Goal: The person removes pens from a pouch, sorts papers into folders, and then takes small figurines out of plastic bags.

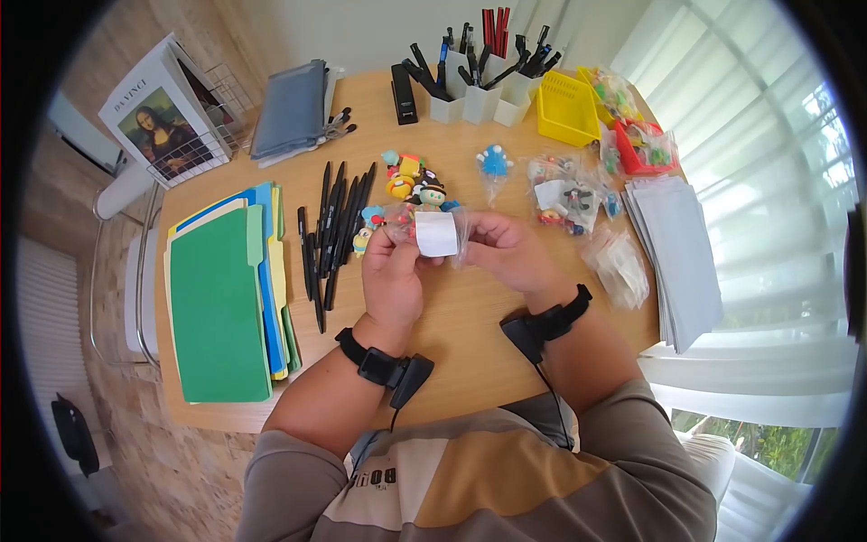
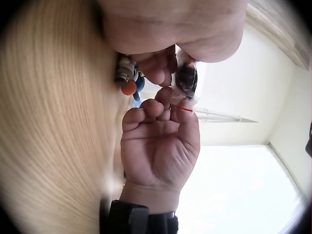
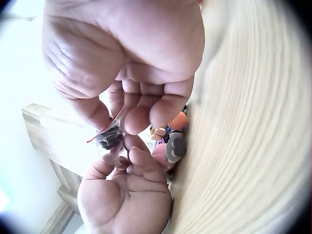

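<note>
Between both hands, above the wooden table, is a small clear zip bag [image 1: 461,237] with a white label [image 1: 437,235] facing up. My left hand [image 1: 395,285] pinches its left side, thumb on top. The bag's other side, where the red zip line [image 3: 105,130] runs, is pinched by my right hand [image 1: 517,257]. Inside the bag shows a dark item [image 2: 186,78], its kind unclear. Just beyond the hands lies a group of small toy figures [image 1: 432,193], partly hidden by the bag. A blue figure in a clear bag [image 1: 494,161] lies apart, further right.
Black pens [image 1: 334,226] and a green folder [image 1: 221,307] lie left. Bagged figures [image 1: 564,194], clear empty bags [image 1: 619,266] and grey envelopes [image 1: 673,262] lie right. Behind are white pen holders [image 1: 481,104], a stapler [image 1: 405,95], a yellow basket [image 1: 566,110] and a red basket [image 1: 646,149].
</note>
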The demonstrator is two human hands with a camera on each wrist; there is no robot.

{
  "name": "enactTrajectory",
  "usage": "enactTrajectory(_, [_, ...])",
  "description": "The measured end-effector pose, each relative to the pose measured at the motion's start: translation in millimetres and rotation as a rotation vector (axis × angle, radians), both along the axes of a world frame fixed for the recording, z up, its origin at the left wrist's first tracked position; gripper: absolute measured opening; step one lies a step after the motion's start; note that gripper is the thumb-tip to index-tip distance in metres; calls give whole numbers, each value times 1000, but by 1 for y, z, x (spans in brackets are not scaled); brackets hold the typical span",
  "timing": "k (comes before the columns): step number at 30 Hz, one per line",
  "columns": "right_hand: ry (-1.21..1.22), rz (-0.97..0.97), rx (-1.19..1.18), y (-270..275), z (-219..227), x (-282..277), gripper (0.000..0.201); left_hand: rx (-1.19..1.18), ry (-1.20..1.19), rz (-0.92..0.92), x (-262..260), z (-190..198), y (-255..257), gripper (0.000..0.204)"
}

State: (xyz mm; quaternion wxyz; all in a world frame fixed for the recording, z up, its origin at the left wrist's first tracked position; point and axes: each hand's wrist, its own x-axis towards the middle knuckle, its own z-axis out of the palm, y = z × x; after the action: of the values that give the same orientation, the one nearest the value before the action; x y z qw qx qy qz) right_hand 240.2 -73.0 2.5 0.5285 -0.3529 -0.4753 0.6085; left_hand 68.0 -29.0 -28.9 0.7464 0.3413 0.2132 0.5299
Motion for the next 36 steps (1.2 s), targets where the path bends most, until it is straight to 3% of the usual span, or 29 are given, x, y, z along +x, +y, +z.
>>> enactTrajectory(6, [-46, -1, 18, -2, 9, 1, 34, 13, 119, 48, 1, 9, -6, 5])
enactTrajectory(13, [-59, -60, -1, 3, -3, 3, 36, 108, 214, 87, -1, 13, -10, 5])
enactTrajectory(18, [-120, -144, -181, 6, -12, 6, 35, 110, 169, 56, -3, 13, -10, 5])
enactTrajectory(24, [-66, -22, -97, 0, 11, -1, 41, 103, 65, -5, -5, 16, -11, 24])
enactTrajectory(28, [-49, 27, -38, 6, -17, 7, 38, 234, -3, -130, -10, 0, -3, 29])
enactTrajectory(30, [8, -140, -1, 4, -20, 5, 34, 185, 48, -100, -8, 7, -7, 27])
enactTrajectory(36, [-18, -200, 38, 2, -23, 6, 28, 89, 158, -33, -2, 9, -8, 27])
